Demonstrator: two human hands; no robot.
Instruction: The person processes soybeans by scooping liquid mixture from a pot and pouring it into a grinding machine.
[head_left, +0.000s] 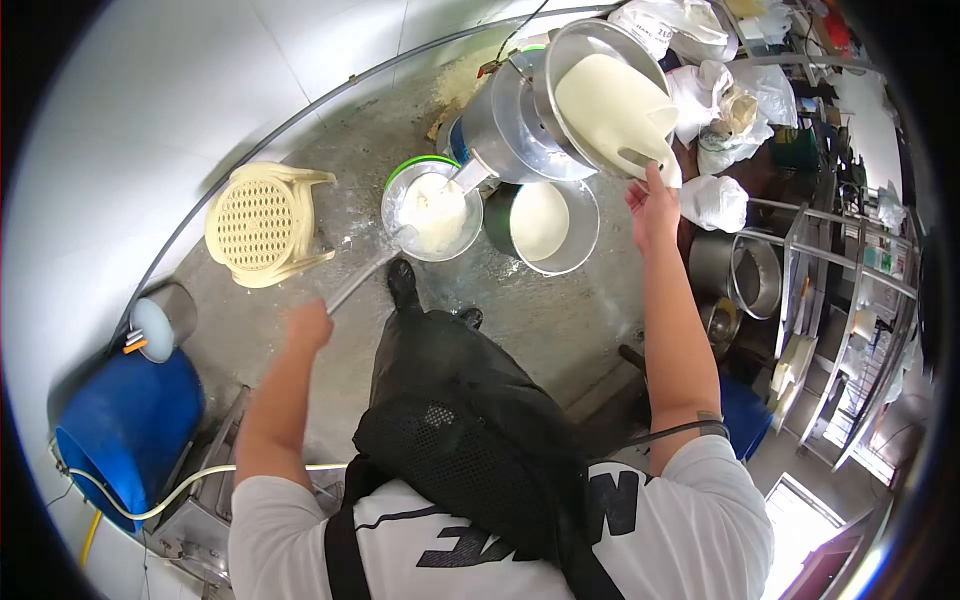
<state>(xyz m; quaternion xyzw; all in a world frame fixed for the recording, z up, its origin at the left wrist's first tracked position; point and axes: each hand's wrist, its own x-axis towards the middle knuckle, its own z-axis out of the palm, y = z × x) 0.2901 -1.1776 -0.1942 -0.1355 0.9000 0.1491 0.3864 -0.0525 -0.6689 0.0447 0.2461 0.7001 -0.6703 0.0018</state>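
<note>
My left hand [312, 325] is closed around a long metal-handled tool [362, 283]; its flat end reaches the rim of a round metal basin [392, 222]. Inside the basin lies a creamy white mass [435, 215], under the chute [474, 173] of a metal machine [508, 120]. My right hand [655, 208] grips the slotted handle end of a cream plastic jug [610, 100]. The jug is tilted inside the machine's wide metal hopper [553, 75]; its mouth is hard to make out. Beside the basin stands a metal pot [585, 232] with pale contents.
A cream plastic stool [262, 222] stands to the left. Blue barrel [130, 430] and grey bucket [178, 312] sit at the lower left. White bags [715, 205] and metal pots [755, 278] line the right, beside a metal rack [800, 260]. A hose [200, 475] crosses at lower left.
</note>
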